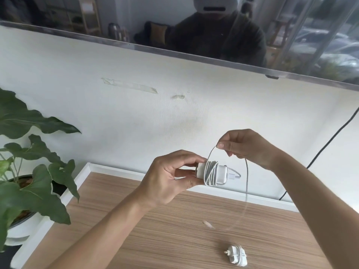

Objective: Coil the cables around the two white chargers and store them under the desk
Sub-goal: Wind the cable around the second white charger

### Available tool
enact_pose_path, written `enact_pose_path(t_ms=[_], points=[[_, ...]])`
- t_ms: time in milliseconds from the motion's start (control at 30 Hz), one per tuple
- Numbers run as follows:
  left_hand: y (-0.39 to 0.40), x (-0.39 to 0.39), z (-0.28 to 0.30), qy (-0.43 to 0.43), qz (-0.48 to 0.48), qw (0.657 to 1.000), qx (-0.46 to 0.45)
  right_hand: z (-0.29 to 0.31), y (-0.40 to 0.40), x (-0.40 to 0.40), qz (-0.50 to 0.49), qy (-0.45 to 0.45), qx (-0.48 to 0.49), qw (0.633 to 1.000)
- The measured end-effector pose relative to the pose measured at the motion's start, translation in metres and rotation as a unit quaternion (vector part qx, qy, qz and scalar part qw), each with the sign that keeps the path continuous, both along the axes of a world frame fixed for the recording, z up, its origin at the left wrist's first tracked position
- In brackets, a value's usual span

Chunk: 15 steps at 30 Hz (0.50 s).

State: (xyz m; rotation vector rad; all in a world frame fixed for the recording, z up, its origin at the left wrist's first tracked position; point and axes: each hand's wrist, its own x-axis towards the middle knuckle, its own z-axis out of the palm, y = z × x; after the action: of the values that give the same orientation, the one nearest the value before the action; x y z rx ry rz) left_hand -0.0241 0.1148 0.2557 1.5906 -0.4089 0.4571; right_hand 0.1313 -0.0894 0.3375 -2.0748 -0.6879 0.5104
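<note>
Head view, I count two white chargers: one (210, 172) pinched in my left hand (171, 177), its cable (246, 179) pinched by my right hand (244, 146); one (238, 256) on the surface (136, 239).

No text, brand or number can be read anywhere. The small white plug charger (237, 256) lying on the wood-grain surface (155, 230) shows only blurred, illegible marks.

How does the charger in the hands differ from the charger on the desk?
The held charger is off the desk, gripped by the left hand; the other charger lies on the wood. The held charger has loose cable running up to the right hand; no loose cable trails from the other charger. Both are white with cable coiled around them.
</note>
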Motion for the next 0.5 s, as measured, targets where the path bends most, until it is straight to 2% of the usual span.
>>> enact_pose_path(t_ms=[100, 300, 500], points=[[0.002, 0.002, 0.005, -0.020, 0.022, 1.000, -0.008, -0.025, -0.002, -0.004, 0.010, 0.054, 0.015, 0.998], [0.003, 0.012, 0.000, -0.047, 0.094, 0.994, -0.021, -0.064, 0.005, -0.040, 0.060, 0.088, -0.043, 0.993], [0.008, 0.020, -0.010, -0.065, 0.166, 0.977, 0.114, -0.049, -0.004, -0.069, 0.112, 0.006, -0.136, 0.984]])
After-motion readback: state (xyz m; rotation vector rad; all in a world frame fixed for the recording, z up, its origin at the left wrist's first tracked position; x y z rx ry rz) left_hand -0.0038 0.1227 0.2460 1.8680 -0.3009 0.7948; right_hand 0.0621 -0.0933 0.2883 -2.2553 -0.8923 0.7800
